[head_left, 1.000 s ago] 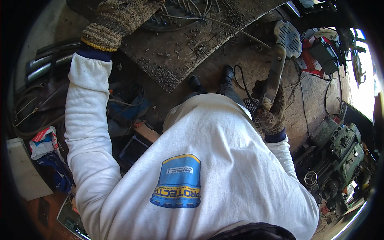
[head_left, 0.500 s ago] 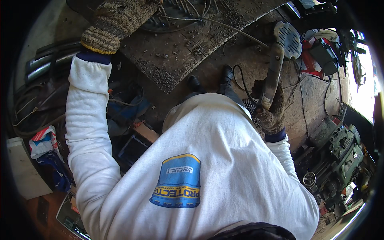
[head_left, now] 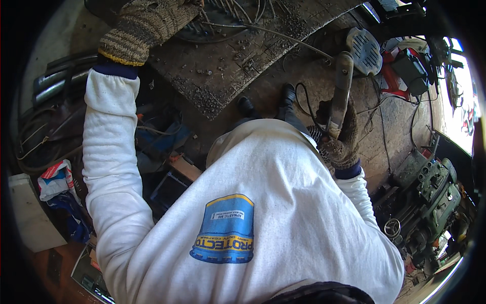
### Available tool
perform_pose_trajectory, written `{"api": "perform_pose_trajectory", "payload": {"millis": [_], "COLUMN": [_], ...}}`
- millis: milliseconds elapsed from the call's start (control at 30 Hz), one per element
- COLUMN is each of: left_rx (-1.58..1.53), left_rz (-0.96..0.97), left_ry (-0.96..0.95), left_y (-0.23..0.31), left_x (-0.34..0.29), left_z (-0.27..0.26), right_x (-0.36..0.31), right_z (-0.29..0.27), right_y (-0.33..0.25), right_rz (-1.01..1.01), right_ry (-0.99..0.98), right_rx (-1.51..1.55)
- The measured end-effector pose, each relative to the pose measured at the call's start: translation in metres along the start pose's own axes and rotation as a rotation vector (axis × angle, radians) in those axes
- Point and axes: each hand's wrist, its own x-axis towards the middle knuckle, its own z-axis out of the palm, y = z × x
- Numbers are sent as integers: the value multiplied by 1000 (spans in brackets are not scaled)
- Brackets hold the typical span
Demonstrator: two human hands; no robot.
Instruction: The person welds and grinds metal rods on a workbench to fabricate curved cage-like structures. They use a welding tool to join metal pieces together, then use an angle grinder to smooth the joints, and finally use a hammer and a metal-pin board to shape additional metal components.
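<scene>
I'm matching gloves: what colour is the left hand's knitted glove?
The knitted glove is mottled brown and tan, its edge yellow; best in the head view.

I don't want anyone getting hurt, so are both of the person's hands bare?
No, the left hand and the right hand both wear brownish knitted gloves.

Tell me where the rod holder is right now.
In the head view, the rod holder is upper right of centre, in the right grip, its top end beside the slotted grey panel and right of the dark table.
</scene>
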Motion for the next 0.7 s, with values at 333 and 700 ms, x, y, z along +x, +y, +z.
{"api": "perform_pose_trajectory", "payload": {"millis": [333, 700], "left_rx": [133, 226], "left_rz": [-7, 94], "left_ry": [-6, 7], "left_y": [-2, -5], "left_x": [-6, -2], "left_z": [6, 6], "right_x": [13, 25], "right_z": [4, 0], "right_y": [7, 13], "right_rz": [4, -48], "right_ry": [-95, -155], "right_rx": [11, -87]}}
